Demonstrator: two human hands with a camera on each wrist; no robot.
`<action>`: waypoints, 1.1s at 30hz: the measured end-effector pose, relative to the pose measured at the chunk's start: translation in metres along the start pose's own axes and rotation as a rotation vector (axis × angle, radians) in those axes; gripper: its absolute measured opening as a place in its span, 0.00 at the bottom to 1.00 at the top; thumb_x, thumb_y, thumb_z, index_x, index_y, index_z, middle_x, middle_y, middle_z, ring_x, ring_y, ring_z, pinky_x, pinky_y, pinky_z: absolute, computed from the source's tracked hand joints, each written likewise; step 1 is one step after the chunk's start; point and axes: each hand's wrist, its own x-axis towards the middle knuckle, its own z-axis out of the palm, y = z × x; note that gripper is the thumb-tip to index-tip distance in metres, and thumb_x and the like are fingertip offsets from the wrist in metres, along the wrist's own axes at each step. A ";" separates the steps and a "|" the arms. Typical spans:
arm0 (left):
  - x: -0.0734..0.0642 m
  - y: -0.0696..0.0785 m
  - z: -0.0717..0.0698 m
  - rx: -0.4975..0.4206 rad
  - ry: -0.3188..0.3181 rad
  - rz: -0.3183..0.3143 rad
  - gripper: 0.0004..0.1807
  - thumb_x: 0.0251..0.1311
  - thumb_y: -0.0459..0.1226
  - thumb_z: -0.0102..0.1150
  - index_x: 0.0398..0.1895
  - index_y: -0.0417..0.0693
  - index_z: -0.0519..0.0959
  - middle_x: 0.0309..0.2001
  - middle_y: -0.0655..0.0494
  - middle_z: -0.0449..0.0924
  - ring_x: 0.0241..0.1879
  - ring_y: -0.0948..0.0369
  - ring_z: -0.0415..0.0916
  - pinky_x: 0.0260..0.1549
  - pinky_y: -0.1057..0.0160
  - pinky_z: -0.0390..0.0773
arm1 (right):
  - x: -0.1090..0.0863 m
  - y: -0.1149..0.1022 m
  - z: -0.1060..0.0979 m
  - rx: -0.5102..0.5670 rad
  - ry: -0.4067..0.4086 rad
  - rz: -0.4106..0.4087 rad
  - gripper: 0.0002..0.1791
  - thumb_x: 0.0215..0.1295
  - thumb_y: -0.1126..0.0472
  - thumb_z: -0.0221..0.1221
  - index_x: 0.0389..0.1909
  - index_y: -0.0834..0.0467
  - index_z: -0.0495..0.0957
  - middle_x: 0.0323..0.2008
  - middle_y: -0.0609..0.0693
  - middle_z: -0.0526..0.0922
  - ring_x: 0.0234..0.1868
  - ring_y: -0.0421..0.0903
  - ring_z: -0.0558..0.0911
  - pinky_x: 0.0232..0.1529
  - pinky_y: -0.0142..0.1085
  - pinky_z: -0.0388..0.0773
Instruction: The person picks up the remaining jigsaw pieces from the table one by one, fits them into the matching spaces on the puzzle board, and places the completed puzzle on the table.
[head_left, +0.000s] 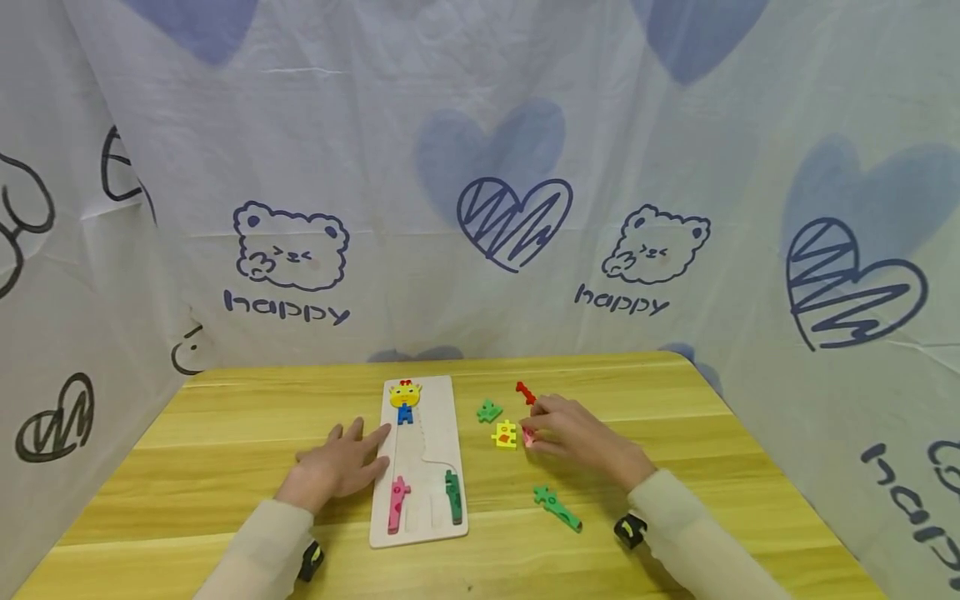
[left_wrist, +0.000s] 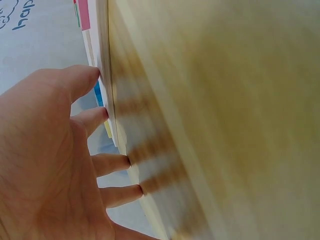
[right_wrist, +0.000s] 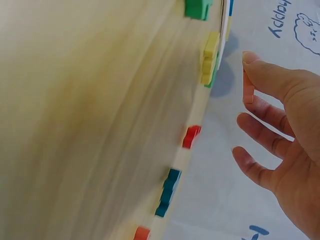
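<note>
A white puzzle board point(head_left: 438, 417) lies on the table, bearing a yellow giraffe-head piece point(head_left: 405, 394) with a blue piece point(head_left: 405, 414) below it. Lower on the board are a pink leg piece point(head_left: 397, 504) and a dark green leg piece point(head_left: 453, 497). My left hand point(head_left: 337, 462) is spread at the board's left side, its thumb and index fingertip touching the edge in the left wrist view. To the right of the board, my right hand point(head_left: 577, 433) pinches a small pink puzzle piece point(right_wrist: 248, 90) between thumb and index finger, raised above the table.
Loose pieces lie right of the board: a light green one point(head_left: 490, 411), a yellow one point(head_left: 506, 434), a red one point(head_left: 526, 392) and a long green one point(head_left: 558, 509). In the right wrist view a teal piece point(right_wrist: 168, 193) also shows. Printed cloth point(head_left: 405, 167) hangs behind the table.
</note>
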 end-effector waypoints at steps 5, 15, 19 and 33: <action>-0.001 0.000 -0.002 -0.003 -0.007 -0.004 0.35 0.76 0.58 0.46 0.82 0.62 0.58 0.81 0.35 0.51 0.77 0.26 0.50 0.54 0.09 0.57 | 0.014 -0.007 0.001 -0.003 -0.003 -0.012 0.18 0.65 0.55 0.70 0.51 0.59 0.88 0.41 0.49 0.83 0.39 0.43 0.76 0.41 0.33 0.78; 0.000 -0.001 -0.002 0.002 -0.011 -0.001 0.35 0.76 0.58 0.46 0.82 0.63 0.58 0.81 0.35 0.51 0.77 0.27 0.50 0.54 0.09 0.57 | 0.044 -0.021 0.006 -0.007 0.001 -0.045 0.15 0.64 0.55 0.71 0.49 0.58 0.89 0.39 0.49 0.83 0.37 0.43 0.77 0.36 0.31 0.76; 0.000 0.000 -0.002 0.004 -0.015 0.001 0.35 0.76 0.58 0.46 0.82 0.62 0.57 0.81 0.35 0.51 0.77 0.27 0.51 0.53 0.09 0.57 | 0.054 -0.028 0.007 0.002 -0.020 -0.029 0.16 0.65 0.54 0.70 0.50 0.57 0.89 0.39 0.49 0.84 0.37 0.43 0.77 0.37 0.32 0.77; 0.000 -0.002 0.000 0.008 -0.017 -0.002 0.35 0.76 0.58 0.45 0.82 0.63 0.56 0.82 0.36 0.50 0.77 0.27 0.50 0.54 0.09 0.57 | 0.089 -0.044 0.027 0.013 -0.134 0.049 0.20 0.68 0.48 0.67 0.56 0.53 0.87 0.46 0.49 0.84 0.42 0.43 0.76 0.45 0.31 0.78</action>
